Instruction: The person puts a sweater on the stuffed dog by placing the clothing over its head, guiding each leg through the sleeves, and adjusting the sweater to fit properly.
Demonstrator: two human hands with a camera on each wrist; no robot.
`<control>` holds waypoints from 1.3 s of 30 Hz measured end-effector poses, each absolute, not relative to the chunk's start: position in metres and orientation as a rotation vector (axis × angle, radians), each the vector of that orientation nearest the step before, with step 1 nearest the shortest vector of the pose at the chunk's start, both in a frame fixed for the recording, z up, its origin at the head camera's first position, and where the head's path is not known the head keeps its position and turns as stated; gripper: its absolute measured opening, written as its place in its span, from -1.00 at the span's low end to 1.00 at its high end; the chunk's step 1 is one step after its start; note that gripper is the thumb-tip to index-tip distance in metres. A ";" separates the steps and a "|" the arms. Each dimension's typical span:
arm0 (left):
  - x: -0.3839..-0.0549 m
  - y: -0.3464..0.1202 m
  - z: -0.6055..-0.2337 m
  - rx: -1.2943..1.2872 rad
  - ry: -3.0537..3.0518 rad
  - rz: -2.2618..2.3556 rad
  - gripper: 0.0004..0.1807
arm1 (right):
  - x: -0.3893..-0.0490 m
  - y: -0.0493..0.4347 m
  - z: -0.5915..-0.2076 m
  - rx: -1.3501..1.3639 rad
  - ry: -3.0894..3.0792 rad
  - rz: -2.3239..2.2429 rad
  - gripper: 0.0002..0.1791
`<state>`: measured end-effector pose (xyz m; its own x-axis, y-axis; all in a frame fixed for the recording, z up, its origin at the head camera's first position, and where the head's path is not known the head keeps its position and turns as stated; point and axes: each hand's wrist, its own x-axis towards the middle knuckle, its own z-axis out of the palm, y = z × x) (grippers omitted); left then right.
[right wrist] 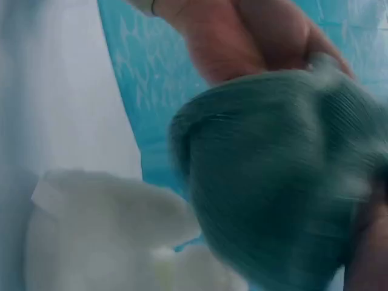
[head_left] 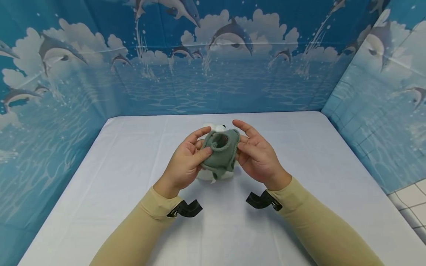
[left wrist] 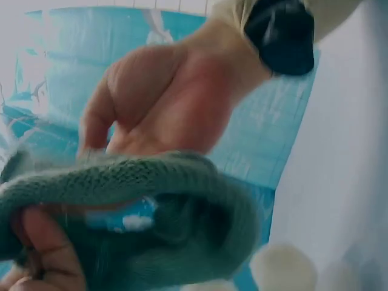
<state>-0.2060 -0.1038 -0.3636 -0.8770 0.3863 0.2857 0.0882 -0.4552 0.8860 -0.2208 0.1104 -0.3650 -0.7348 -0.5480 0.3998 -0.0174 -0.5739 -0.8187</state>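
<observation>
A small green knitted garment [head_left: 224,157] with a round ribbed opening is held up between both hands. My left hand [head_left: 182,160] pinches its left edge, thumb on the near face and fingers behind. At the right edge, my right hand [head_left: 261,159] holds the cloth between thumb and fingers, with the index finger stretched out. Behind and below the garment sits a white plush toy [head_left: 226,175], mostly hidden by it. In the left wrist view the knit rim [left wrist: 133,173] gapes open. The right wrist view shows the blurred knit [right wrist: 260,176] beside the pale plush [right wrist: 103,224].
A white cloth covers the table [head_left: 133,155]. Blue curtains [head_left: 213,88] printed with dolphins stand behind it and along both sides. White tiles [head_left: 414,199] show at the far right. Each wrist wears a black camera mount [head_left: 186,208].
</observation>
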 end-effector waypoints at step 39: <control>-0.192 -0.105 -0.357 0.649 1.901 2.191 -0.14 | -0.206 0.110 -0.361 -1.060 2.039 -1.941 -0.28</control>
